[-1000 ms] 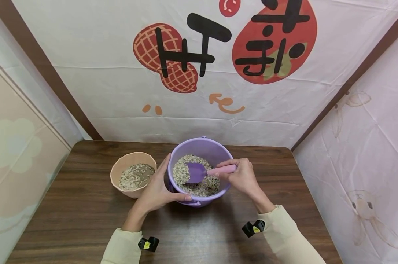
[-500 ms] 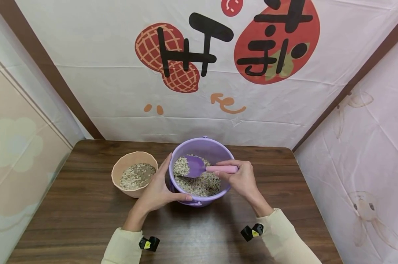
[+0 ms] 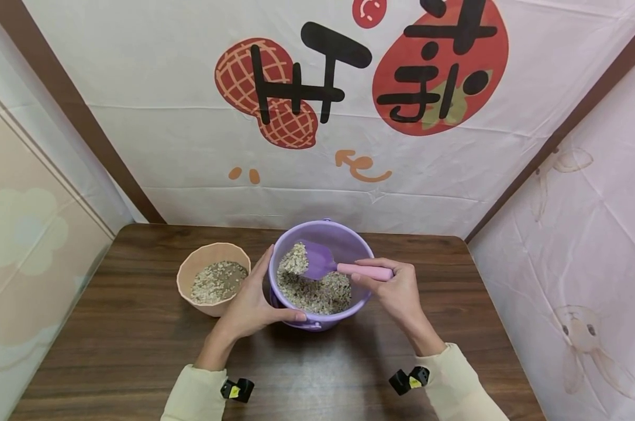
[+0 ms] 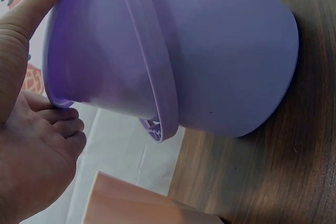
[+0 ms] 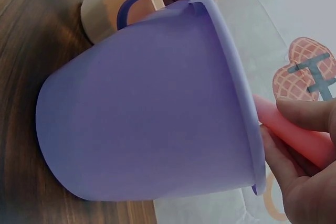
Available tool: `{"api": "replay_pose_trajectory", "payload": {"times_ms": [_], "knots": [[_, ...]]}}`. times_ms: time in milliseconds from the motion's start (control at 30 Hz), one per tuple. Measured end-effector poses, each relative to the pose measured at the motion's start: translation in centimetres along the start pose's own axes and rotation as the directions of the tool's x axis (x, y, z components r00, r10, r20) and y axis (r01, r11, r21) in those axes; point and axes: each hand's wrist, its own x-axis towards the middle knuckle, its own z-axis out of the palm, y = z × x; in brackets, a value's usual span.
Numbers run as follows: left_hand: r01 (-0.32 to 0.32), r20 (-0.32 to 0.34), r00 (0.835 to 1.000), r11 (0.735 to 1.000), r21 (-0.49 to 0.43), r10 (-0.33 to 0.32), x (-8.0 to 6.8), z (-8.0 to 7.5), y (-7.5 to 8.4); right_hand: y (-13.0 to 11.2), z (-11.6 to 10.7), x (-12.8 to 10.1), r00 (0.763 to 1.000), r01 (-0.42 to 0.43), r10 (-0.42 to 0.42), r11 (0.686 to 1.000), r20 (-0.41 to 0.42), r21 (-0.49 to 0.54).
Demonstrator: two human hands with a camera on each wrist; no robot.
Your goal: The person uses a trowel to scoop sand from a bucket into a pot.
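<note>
My right hand (image 3: 399, 291) holds the pink handle of a purple shovel (image 3: 317, 260) over the purple bucket (image 5: 152, 108). Pale grainy material, like crushed grain or coarse sand, is heaped on the blade (image 3: 296, 260). More of the same grainy material (image 3: 323, 295) covers the inside of the bucket. My left hand (image 3: 249, 304) grips the bucket's left side, its thumb along the near rim and its fingers at the far left. In the left wrist view, the bucket's handle (image 4: 152, 61) hangs down along the outer wall.
Left of the bucket, close to my left hand, stands a peach faceted bowl (image 3: 187, 286) part-filled with similar grains. Both vessels rest on a dark wooden table (image 3: 112, 351). A printed white cloth (image 3: 191, 146) hangs behind it, with more cloth at both sides.
The shovel has risen out of the grains and its blade has tilted, with a heap on its left end. My right hand has shifted slightly right. The left hand stays on the bucket.
</note>
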Motion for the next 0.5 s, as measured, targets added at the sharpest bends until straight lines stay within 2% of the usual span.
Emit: {"api": "replay_pose_trajectory", "payload": {"times_ms": [500], "knots": [[-0.016, -0.013, 1.0, 1.0, 0.024, 0.016, 0.0, 0.0, 0.0, -0.2, -2.1, -1.7, 0.996, -0.065, 0.069, 0.996, -0.06, 0.056]]}}
